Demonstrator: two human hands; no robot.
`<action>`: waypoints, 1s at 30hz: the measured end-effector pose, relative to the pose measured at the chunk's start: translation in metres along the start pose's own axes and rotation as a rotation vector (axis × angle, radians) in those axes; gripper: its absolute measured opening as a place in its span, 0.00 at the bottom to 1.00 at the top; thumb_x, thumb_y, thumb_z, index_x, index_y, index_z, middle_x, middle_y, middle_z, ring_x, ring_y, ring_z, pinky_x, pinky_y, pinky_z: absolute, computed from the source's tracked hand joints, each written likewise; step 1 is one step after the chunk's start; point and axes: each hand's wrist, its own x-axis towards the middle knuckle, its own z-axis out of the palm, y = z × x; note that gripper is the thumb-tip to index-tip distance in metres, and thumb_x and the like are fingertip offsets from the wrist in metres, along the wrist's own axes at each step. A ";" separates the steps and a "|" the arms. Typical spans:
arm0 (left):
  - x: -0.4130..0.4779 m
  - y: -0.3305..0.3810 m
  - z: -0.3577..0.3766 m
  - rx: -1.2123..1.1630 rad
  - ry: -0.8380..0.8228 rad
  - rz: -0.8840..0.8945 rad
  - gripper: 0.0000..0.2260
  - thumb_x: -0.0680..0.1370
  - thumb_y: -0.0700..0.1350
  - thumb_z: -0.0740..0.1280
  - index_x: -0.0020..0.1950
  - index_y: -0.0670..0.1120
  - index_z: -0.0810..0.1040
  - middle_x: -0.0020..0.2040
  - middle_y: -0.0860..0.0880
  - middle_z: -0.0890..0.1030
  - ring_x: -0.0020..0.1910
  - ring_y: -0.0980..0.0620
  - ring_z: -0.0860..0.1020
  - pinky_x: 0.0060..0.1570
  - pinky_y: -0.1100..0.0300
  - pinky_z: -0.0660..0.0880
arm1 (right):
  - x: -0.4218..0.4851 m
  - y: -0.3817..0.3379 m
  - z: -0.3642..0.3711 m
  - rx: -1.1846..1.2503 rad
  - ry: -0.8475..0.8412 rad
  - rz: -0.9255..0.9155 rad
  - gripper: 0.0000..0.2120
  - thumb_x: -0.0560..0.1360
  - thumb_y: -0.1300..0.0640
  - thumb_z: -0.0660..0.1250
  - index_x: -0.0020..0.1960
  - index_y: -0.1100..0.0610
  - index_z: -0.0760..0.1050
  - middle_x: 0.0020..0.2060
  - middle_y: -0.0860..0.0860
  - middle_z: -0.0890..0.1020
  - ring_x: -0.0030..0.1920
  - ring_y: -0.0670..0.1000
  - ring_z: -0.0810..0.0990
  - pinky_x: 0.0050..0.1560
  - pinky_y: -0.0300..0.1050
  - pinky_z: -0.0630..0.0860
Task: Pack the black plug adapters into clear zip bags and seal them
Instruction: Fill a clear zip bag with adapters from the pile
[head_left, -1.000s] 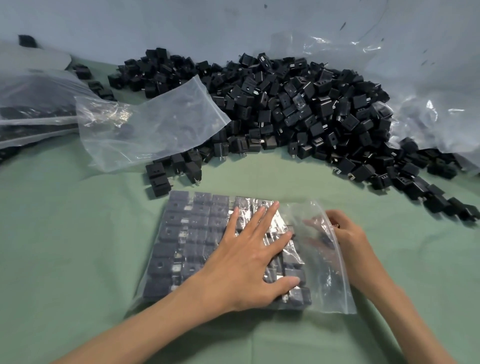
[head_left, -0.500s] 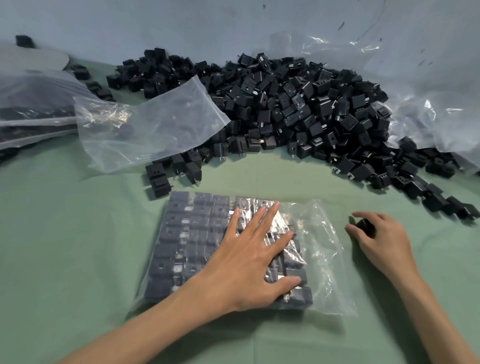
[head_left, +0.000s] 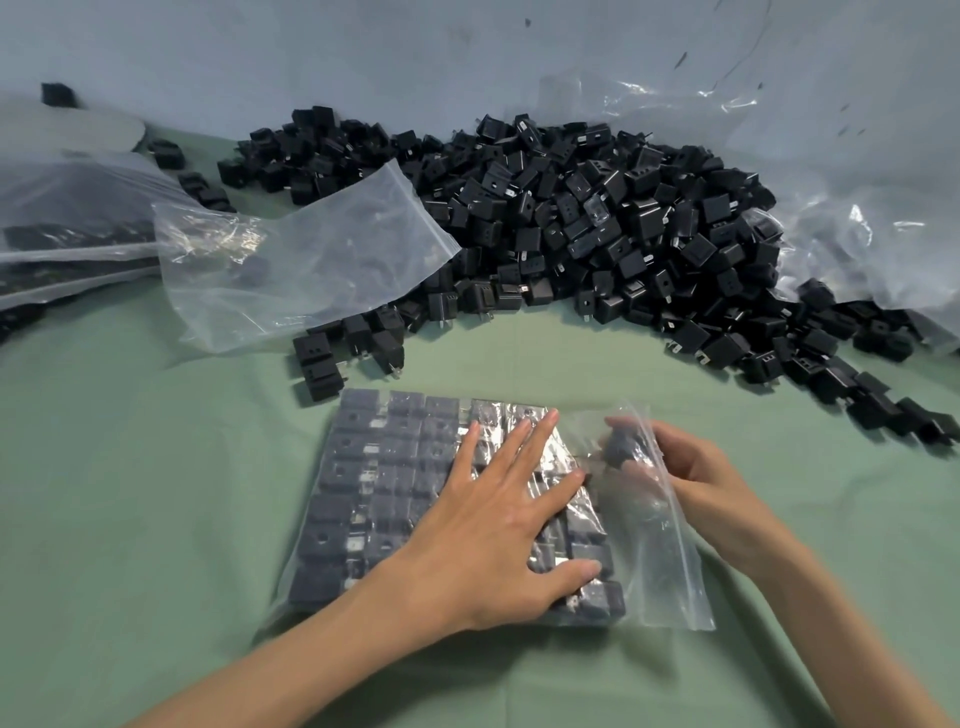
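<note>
A clear zip bag lies flat on the green cloth, filled with rows of black plug adapters. My left hand presses flat on top of the bag, fingers spread. My right hand reaches into the bag's open right end and holds one black adapter inside it. A big heap of loose black adapters covers the cloth behind the bag.
An empty clear zip bag leans on the heap's left side. Filled bags are stacked at the far left. Crumpled clear plastic sits at the back right. Loose adapters trail to the right edge.
My right hand left the bag, picked up an adapter from the cloth to the right, and has brought it back into the bag's open end. My left hand stayed pressed on the bag.
</note>
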 end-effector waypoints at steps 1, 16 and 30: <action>0.000 0.000 0.000 0.000 -0.002 0.000 0.35 0.74 0.72 0.45 0.78 0.60 0.43 0.73 0.52 0.24 0.73 0.55 0.28 0.71 0.41 0.33 | 0.001 0.001 0.003 -0.012 0.037 -0.013 0.21 0.68 0.56 0.71 0.61 0.53 0.78 0.51 0.49 0.85 0.51 0.49 0.83 0.51 0.45 0.80; 0.000 0.000 0.002 0.019 -0.022 -0.011 0.35 0.74 0.73 0.43 0.77 0.61 0.41 0.75 0.51 0.28 0.73 0.54 0.28 0.72 0.40 0.34 | 0.016 0.017 0.025 -0.241 0.166 -0.208 0.11 0.72 0.50 0.68 0.54 0.44 0.79 0.51 0.51 0.81 0.50 0.53 0.82 0.50 0.53 0.80; 0.008 -0.012 -0.029 -0.367 -0.051 -0.104 0.29 0.77 0.66 0.55 0.75 0.54 0.63 0.77 0.59 0.53 0.75 0.62 0.50 0.73 0.56 0.39 | 0.017 0.030 0.028 -0.107 0.196 -0.116 0.10 0.75 0.50 0.68 0.54 0.53 0.80 0.48 0.51 0.84 0.47 0.52 0.84 0.49 0.58 0.81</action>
